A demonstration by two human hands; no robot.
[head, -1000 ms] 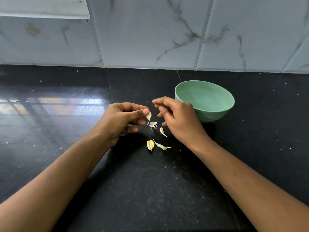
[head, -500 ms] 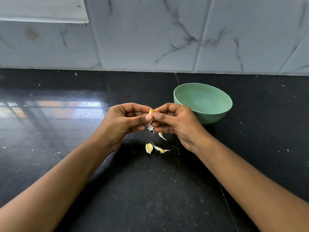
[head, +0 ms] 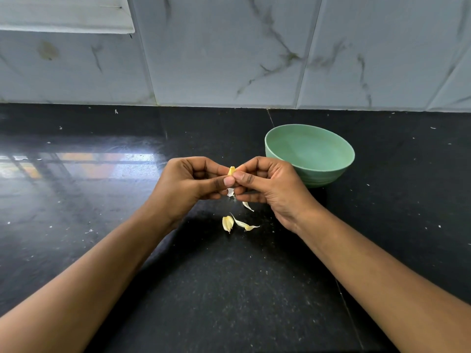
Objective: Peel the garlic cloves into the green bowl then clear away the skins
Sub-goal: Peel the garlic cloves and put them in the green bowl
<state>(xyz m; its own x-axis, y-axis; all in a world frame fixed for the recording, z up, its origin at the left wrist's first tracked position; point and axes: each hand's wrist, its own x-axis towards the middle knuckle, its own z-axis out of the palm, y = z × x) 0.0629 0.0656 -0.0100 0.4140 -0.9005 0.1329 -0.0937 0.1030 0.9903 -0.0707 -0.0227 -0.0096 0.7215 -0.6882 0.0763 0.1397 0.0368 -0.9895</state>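
Observation:
My left hand (head: 190, 183) and my right hand (head: 270, 186) meet above the black counter and both pinch one small yellowish garlic clove (head: 231, 170) between thumbs and fingertips. Most of the clove is hidden by the fingers. The green bowl (head: 309, 154) stands just behind and to the right of my right hand; no clove shows in the part of its inside that I see. Below the hands lie another garlic clove (head: 227, 223), a long curled skin (head: 244, 224), a smaller skin (head: 247, 206) and a white scrap (head: 230, 192).
The black stone counter (head: 229, 289) is glossy, speckled with pale crumbs, and stretches wide on both sides. A marble-tiled wall (head: 229, 52) rises at the back edge, just behind the bowl.
My right hand, apart from the left a second ago, came in to the clove that the left hand held. Both hands now pinch it, and they have barely moved since.

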